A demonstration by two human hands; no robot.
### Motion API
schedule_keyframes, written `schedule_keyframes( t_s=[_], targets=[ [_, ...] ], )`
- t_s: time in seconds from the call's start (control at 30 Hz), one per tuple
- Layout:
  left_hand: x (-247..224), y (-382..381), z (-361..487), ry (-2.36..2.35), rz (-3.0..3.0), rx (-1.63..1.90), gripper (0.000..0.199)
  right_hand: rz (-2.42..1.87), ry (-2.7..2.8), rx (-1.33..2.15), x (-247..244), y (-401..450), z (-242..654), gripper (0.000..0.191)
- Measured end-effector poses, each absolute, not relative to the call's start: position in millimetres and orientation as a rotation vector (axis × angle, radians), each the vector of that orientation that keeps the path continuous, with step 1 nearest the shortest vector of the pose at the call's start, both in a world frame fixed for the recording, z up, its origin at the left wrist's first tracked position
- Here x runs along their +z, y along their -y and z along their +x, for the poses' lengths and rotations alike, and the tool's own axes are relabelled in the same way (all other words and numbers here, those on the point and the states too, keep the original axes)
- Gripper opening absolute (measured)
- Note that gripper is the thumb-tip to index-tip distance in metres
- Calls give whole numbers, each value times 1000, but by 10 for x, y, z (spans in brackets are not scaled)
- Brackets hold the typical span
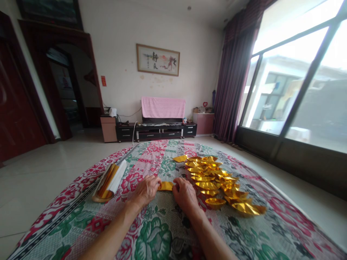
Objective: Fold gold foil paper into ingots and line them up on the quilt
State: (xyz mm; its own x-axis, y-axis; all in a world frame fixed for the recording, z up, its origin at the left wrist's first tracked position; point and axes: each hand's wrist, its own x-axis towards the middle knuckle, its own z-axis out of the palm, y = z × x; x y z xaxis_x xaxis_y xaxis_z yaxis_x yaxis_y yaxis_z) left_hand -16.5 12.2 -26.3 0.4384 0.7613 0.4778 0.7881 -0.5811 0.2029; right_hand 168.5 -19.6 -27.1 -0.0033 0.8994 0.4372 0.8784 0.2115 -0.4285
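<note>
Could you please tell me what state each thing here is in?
Left hand: grip closed on the strip's end.
Right hand: grip closed on the other end.
Gold strip: folded narrow.
Gold boat shapes: folded, in rows.
Gold sheets: curled.
Tablecloth: spread out.
Pink cloth: draped.
Cabinet drawers: shut.
Curtain: gathered aside.

"What's being held?"
"The left hand (pixel 145 190) and right hand (pixel 185 194) pinch a gold strip (pixel 166 186), lower centre of the frame."
"And around them?"
"Gold paper boats (pixel 208 185) lower right, curled sheets (pixel 108 181) lower left, on floral cloth (pixel 153 238)."
</note>
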Motion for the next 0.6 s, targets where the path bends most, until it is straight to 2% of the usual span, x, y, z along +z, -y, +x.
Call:
schedule_keyframes(
  t_s=[0.6],
  targets=[
    [-215,-64,-135,1471,-2629,-677,22,-1714,1973,81,-166,261,1683,16]
  ],
)
